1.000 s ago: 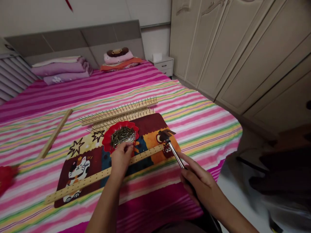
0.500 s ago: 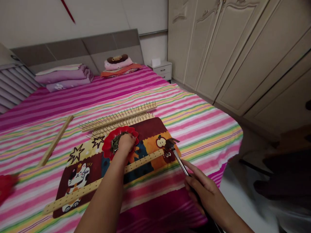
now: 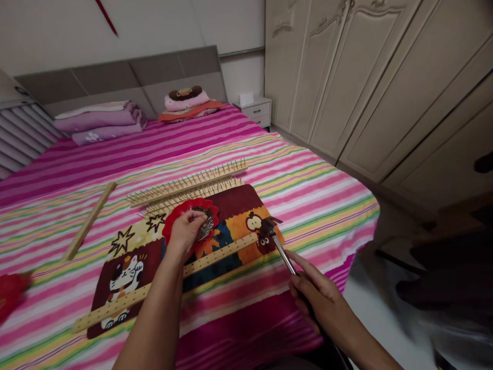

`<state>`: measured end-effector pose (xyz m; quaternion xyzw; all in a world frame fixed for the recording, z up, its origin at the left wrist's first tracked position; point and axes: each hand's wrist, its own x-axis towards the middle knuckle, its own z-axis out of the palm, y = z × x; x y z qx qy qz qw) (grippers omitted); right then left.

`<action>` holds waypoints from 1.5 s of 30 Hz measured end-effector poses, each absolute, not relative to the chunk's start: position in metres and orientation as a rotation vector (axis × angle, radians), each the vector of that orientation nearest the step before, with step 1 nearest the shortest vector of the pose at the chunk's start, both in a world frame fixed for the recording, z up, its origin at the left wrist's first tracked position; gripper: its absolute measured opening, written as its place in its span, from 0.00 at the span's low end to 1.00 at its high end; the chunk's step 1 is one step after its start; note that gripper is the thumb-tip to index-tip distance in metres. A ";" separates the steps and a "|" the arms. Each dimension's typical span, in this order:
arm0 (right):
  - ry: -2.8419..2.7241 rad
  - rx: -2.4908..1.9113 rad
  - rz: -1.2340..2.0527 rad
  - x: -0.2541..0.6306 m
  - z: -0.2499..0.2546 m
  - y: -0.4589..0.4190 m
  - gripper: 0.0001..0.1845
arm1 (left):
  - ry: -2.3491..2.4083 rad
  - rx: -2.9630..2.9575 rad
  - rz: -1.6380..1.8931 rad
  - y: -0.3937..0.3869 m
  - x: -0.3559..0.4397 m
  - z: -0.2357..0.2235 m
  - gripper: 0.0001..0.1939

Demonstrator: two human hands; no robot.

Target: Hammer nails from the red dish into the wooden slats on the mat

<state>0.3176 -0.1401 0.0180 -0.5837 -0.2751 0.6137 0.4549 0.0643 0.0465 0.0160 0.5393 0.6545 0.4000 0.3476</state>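
Note:
Over a red scalloped bowl (image 3: 177,209) of loose nails (image 3: 207,229) is my left hand (image 3: 186,227), its thumb and fingers pinched together. Whatever lies between those fingertips is too small to make out. My right hand (image 3: 316,289) grips a hammer (image 3: 284,254) by its dark handle, with the head up over the mat's right side. A wooden strip (image 3: 219,253) with rows of small dark holes or dots lies across the patterned mat (image 3: 235,197), passing beneath my left forearm. Behind the bowl, wooden strips (image 3: 189,187) bristle with upright nails.
The mat lies on a bed with a striped cover (image 3: 308,192). A bare wooden stick (image 3: 89,221) is at the left, near a blurred red object (image 3: 11,295). Folded bedding (image 3: 103,123) rests by the headboard, and wardrobes (image 3: 354,77) line the right.
My left hand has shifted left and lifted from among the nails to above the bowl, uncovering nails on the right. My right hand and the hammer stay nearly in place.

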 end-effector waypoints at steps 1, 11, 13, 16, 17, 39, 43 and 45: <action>-0.684 -1.432 1.518 0.318 0.017 -0.140 0.35 | 1.628 1.293 1.110 0.035 0.063 0.018 0.14; -0.732 -1.404 1.542 0.316 0.018 -0.141 0.33 | 1.572 1.070 1.190 -0.036 0.064 -0.022 0.20; -0.740 -1.405 1.541 0.316 0.017 -0.141 0.33 | 1.599 1.060 1.182 -0.035 0.066 -0.029 0.20; -0.742 -1.400 1.551 0.316 0.017 -0.141 0.32 | 1.616 1.018 1.190 -0.034 0.066 -0.034 0.22; -0.740 -1.401 1.559 0.316 0.017 -0.141 0.32 | 1.614 1.014 1.187 -0.034 0.066 -0.034 0.22; -1.294 -1.176 1.772 0.265 0.037 -0.108 0.25 | 1.812 1.499 1.119 -0.046 0.070 -0.047 0.12; -1.345 -1.203 1.731 0.258 0.033 -0.104 0.25 | 1.820 1.515 1.128 -0.046 0.072 -0.041 0.10; -1.341 -1.245 1.757 0.256 0.033 -0.103 0.25 | 1.839 1.532 1.118 -0.045 0.072 -0.041 0.10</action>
